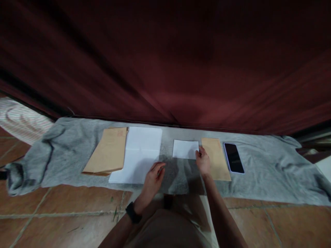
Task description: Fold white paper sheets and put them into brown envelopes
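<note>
A grey cloth (pixel 77 134) lies spread on the tiled floor. On it, a small folded white paper (pixel 184 148) sits in the middle, and my right hand (pixel 203 162) touches its right corner with the fingertips. Just right of that hand lies a single brown envelope (pixel 216 158). My left hand (pixel 154 177) hovers with loosely curled fingers over the cloth, next to the lower right corner of a stack of white sheets (pixel 138 153). It holds nothing. A black band sits on my left wrist.
A pile of brown envelopes (pixel 108 154) lies left of the white sheets. A dark phone (pixel 233 157) rests face up right of the single envelope. A dark red curtain (pixel 165 62) hangs behind the cloth. Terracotta floor tiles (pixel 51 210) run in front.
</note>
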